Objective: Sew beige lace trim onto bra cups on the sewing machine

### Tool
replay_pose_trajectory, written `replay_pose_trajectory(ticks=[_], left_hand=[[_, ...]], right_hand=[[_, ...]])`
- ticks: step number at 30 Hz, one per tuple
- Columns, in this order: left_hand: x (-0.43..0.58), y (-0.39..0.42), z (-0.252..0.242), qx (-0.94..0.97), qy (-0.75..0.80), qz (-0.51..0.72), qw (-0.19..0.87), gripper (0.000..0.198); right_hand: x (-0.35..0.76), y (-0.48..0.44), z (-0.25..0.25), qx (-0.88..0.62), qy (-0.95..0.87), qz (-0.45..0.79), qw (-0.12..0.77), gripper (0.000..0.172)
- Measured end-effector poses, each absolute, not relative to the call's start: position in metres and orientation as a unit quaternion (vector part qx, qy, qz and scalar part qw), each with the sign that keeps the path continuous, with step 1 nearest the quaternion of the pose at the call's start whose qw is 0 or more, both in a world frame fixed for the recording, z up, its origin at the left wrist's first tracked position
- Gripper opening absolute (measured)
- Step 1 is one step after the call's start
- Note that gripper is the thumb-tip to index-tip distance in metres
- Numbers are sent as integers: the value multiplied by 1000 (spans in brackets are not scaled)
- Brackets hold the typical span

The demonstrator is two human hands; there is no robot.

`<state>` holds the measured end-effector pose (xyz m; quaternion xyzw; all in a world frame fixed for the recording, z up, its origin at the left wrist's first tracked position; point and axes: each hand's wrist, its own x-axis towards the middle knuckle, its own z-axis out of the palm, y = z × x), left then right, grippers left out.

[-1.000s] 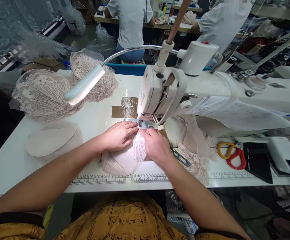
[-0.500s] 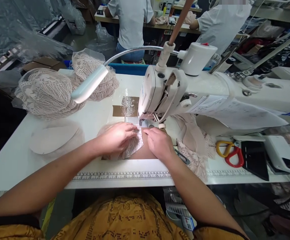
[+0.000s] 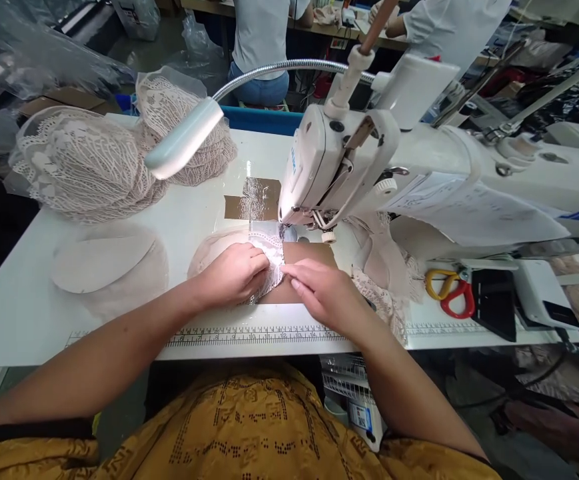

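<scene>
A pale lace piece point(image 3: 268, 241) with a scalloped trim lies under the needle area of the white sewing machine point(image 3: 314, 167). My left hand point(image 3: 234, 275) is closed on the lace, its fingers curled down over the near part. From the other side, my right hand point(image 3: 322, 293) pinches the lace's right edge between thumb and forefinger, just in front of the presser foot. Sheer beige fabric point(image 3: 209, 250) spreads out beyond my left hand. Beneath the work is a brown patch point(image 3: 312, 252) on the machine bed. My fingers hide part of the lace.
Stacked lace cups point(image 3: 79, 160) sit at the back left, below a lamp point(image 3: 186, 140). An oval pad on sheer fabric point(image 3: 104, 263) lies left. Rightward are more lace fabric point(image 3: 382, 280), red-and-yellow-handled scissors point(image 3: 456, 293) and a black flat device point(image 3: 493, 303). Two people work behind.
The lace has turned and shows flatter at the needle, with its scalloped trim exposed. Both hands have drawn slightly back from the presser foot. The camera view has tilted downward.
</scene>
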<state>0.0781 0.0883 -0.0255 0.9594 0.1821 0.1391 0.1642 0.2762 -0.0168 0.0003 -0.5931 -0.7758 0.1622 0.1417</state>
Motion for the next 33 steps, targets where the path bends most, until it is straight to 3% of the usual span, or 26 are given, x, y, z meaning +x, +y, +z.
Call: replay_pose_trajectory(ticks=[5, 10, 20, 33], left_hand=[[72, 93, -25, 945, 201, 132, 219, 19], [66, 97, -23, 936, 198, 129, 261, 18], [75, 83, -35, 984, 99, 112, 92, 29], [76, 80, -35, 986, 111, 99, 78, 32]], right_hand=[[263, -27, -30, -616, -784, 48, 63, 36], [262, -36, -39, -605, -790, 8, 99, 36], [262, -41, -44, -603, -784, 15, 149, 35], [273, -39, -46, -598, -765, 61, 231, 34]])
